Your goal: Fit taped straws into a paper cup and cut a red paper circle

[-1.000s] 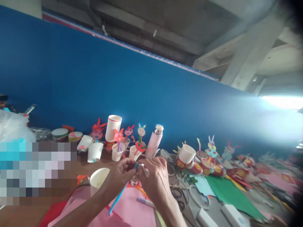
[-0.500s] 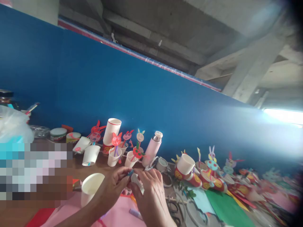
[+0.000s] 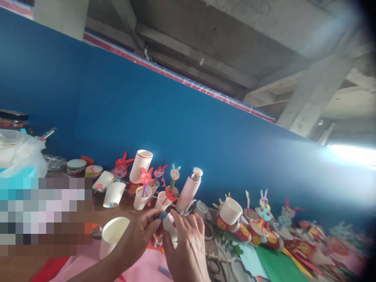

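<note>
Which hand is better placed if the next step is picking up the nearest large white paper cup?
Probably the left hand: it is nearer the cup than the right hand, though it apparently pinches a small blue piece.

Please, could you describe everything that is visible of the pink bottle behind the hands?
The pink bottle is a slim cylinder with a smooth body, a shiny, metal-looking neck and a whitish lid, which is on. It slants to the right in this tilted view, before the blue wall. Its foot is hard to make out beyond the right hand; whether anything touches it, I cannot tell.
</note>
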Motion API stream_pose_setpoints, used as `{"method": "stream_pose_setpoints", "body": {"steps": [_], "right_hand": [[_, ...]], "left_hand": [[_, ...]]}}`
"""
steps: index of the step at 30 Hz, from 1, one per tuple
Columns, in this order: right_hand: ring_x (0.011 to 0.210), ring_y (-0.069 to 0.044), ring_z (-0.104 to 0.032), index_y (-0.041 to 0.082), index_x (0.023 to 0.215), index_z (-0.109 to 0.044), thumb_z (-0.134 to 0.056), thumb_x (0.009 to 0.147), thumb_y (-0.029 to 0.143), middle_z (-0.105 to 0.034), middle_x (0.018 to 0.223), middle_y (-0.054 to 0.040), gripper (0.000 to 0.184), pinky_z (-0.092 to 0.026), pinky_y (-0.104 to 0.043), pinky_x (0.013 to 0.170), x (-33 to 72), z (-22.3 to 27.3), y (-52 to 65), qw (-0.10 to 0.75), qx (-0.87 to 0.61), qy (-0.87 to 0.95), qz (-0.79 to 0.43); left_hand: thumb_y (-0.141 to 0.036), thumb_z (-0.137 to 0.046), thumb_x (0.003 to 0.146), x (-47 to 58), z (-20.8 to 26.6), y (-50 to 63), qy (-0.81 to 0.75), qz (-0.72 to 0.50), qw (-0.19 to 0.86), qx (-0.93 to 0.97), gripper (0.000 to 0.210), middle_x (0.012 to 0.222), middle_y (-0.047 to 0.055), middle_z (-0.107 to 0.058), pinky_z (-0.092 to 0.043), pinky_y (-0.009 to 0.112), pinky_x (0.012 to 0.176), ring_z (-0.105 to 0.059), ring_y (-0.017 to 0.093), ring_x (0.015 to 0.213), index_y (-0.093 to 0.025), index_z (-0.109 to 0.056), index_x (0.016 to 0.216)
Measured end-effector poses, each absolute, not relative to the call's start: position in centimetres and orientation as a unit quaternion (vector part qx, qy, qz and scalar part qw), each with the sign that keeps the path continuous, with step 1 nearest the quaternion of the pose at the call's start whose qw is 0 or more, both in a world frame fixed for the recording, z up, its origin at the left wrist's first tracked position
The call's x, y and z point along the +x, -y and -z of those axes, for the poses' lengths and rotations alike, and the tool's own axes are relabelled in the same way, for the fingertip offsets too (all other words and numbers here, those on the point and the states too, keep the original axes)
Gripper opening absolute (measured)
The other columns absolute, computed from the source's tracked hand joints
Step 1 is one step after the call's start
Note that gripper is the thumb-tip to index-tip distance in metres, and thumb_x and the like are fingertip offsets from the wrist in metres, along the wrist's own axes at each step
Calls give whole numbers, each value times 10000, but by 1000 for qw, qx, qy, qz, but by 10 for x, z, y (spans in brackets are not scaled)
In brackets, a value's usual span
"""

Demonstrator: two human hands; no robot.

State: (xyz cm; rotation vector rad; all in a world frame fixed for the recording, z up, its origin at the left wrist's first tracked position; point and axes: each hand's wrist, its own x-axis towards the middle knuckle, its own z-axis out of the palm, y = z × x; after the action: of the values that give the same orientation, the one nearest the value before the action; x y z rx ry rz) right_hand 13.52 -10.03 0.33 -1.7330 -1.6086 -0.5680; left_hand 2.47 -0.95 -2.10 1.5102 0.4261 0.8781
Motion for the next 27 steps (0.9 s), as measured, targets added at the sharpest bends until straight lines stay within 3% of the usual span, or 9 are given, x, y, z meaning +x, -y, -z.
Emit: {"method": "stream_pose_setpoints", "body": {"steps": [7, 12, 22, 27], "right_hand": [[851, -252, -518, 296, 994, -594, -609, 728, 158, -659, 840, -10, 300, -217, -461, 913, 137, -2, 97, 339, -676, 617, 219], [796, -240, -498, 275, 890, -612, -630, 737, 188, -629, 757, -10, 178, -256, -444, 879, 138, 0, 96, 322, -695, 597, 238], [813, -249, -485, 270, 880, -590, -600, 759, 195, -622, 784, -12, 143, -266, -454, 869, 142, 0, 97, 307, -699, 612, 206], [792, -246, -488, 259, 822, -589, -611, 766, 220, -611, 759, -17, 72, -272, -465, 864, 143, -3, 98, 294, -702, 616, 202]], "left_hand": [[-327, -519, 843, 29, 28, 8, -223, -390, 608, 655, 259, 655, 4, -633, -486, 224, 513, -575, 147, 566, -163, -614, 1018], [-361, -522, 838, 29, 31, 9, -210, -393, 632, 634, 296, 644, 2, -623, -481, 232, 521, -570, 143, 570, -139, -601, 1017], [-405, -664, 713, 26, 13, 12, -221, -339, 718, 566, 343, 562, -8, -568, -377, 181, 392, -496, 113, 500, -106, -622, 876], [-409, -711, 678, 23, 6, 10, -201, -288, 769, 535, 339, 572, 14, -591, -395, 188, 416, -503, 113, 509, -113, -648, 830]]}}
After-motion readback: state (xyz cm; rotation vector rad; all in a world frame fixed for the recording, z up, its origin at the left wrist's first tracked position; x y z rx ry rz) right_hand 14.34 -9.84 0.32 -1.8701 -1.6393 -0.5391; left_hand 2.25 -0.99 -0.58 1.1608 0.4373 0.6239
